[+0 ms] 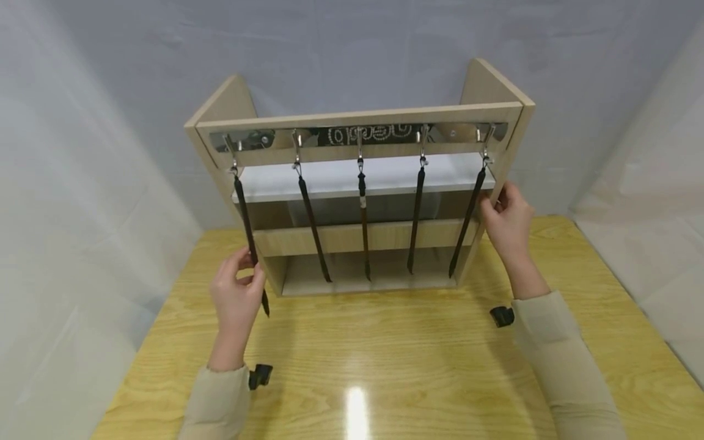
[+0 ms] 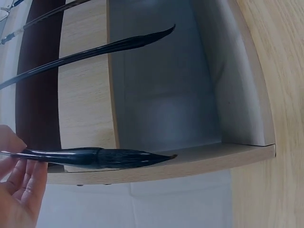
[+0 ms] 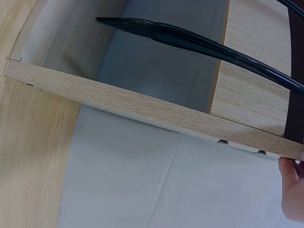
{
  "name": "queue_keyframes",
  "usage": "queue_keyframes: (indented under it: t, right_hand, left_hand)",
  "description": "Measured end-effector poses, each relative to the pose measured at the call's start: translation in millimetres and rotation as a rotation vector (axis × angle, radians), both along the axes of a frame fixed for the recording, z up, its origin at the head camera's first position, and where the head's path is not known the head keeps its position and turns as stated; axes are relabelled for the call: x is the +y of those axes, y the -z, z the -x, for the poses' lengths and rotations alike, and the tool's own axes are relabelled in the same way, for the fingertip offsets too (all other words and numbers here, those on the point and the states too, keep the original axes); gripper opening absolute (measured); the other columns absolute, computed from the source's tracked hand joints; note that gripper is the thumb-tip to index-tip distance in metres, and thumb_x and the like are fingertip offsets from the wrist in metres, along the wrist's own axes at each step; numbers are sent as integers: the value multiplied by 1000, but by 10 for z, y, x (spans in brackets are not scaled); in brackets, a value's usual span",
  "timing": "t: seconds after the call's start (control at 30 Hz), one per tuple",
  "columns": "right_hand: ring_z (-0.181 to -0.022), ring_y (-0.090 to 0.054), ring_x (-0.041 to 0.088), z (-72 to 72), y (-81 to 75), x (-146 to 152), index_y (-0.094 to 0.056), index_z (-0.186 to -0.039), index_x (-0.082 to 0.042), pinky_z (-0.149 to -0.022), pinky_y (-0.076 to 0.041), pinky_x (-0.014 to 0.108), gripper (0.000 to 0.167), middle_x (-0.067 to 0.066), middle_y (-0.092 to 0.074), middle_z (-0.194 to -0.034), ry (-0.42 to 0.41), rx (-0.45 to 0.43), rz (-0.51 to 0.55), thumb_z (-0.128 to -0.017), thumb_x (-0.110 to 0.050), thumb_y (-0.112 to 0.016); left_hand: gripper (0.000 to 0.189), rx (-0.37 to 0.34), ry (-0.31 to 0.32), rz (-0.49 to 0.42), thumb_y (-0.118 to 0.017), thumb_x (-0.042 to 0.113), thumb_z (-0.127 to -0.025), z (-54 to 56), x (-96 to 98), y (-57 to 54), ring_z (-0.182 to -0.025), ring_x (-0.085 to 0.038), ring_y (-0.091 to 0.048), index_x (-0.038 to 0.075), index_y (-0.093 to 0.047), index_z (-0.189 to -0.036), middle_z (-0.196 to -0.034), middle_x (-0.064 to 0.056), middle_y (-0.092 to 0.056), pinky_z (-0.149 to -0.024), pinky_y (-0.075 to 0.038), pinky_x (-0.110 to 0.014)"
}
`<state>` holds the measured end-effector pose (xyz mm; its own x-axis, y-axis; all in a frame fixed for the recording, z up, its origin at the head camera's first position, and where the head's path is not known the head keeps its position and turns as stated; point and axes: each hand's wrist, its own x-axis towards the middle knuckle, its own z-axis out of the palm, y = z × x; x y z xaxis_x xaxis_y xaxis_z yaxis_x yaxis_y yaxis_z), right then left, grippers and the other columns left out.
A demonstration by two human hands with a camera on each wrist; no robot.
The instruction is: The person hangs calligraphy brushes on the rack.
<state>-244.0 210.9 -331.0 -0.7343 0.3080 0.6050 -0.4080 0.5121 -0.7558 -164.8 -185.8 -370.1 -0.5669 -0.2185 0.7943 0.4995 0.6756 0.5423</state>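
My left hand (image 1: 239, 293) pinches the dark handle of the leftmost calligraphy brush (image 1: 245, 220), which hangs by its loop from a hook at the top. In the left wrist view, this brush's dark bristle tip (image 2: 128, 158) points away from the fingers along the side panel. On the other side, my right hand (image 1: 508, 223) grips the right side panel of the wooden rack (image 1: 357, 237), its fingers partly hidden at the panel edge. Just beside that hand hangs the rightmost brush (image 1: 467, 223), with its bristles showing in the right wrist view.
Several more brushes, including the middle brush (image 1: 364, 232), hang between the outer two from a shiny hook strip (image 1: 313, 137). A white shelf (image 1: 341, 177) lies behind them. The rack stands at the back of a wooden table (image 1: 352, 348), near a pale cloth backdrop (image 1: 357, 49).
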Motion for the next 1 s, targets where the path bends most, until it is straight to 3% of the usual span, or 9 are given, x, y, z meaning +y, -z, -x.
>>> queue_keyframes:
  t: [0.23, 0.47, 0.63, 0.8, 1.0]
  right_hand:
    - [-84, -58, 20, 19, 25, 14, -56, -102, 11, -71, -47, 15, 25, 23, -61, -92, 8, 19, -13, -78, 2, -54]
    - [-82, -59, 20, 26, 37, 26, -56, -100, 11, -68, -46, 12, 23, 23, -62, -89, 26, 11, -35, -78, 2, -53]
    - [-83, -59, 26, 18, 24, 23, -56, -99, 12, -68, -47, 13, 23, 24, -61, -89, 17, 34, -34, -78, 2, -53]
    - [-84, -60, 28, 18, 33, 21, -56, -99, 12, -69, -47, 14, 25, 27, -60, -90, 3, 42, -3, -77, 3, -53]
    - [-88, -59, 29, 17, 35, 27, -56, -102, 12, -72, -48, 17, 25, 25, -61, -93, 5, 11, -25, -79, 2, -53]
  left_hand:
    - [21, -56, 27, -65, -59, -13, -72, 112, -20, 67, -74, -31, -60, -13, -60, -93, -83, -23, -61, -61, -48, -11]
    - [21, -166, 117, -205, -62, -8, -75, 214, -24, 111, -80, -30, -59, -13, -59, -95, -85, -21, -61, -68, -47, -11]
    - [21, -220, 183, -296, -63, -8, -75, 295, 5, 96, -80, -18, -60, -15, -58, -94, -85, -17, -60, -71, -48, -14]
    - [20, -224, 205, -322, -60, -12, -75, 287, 74, -5, -77, 0, -55, -19, -55, -93, -86, -27, -58, -72, -48, -14]
    - [18, -184, 214, -318, -59, -15, -74, 284, 90, -27, -75, 2, -54, -20, -55, -90, -84, -31, -57, -70, -48, -13]
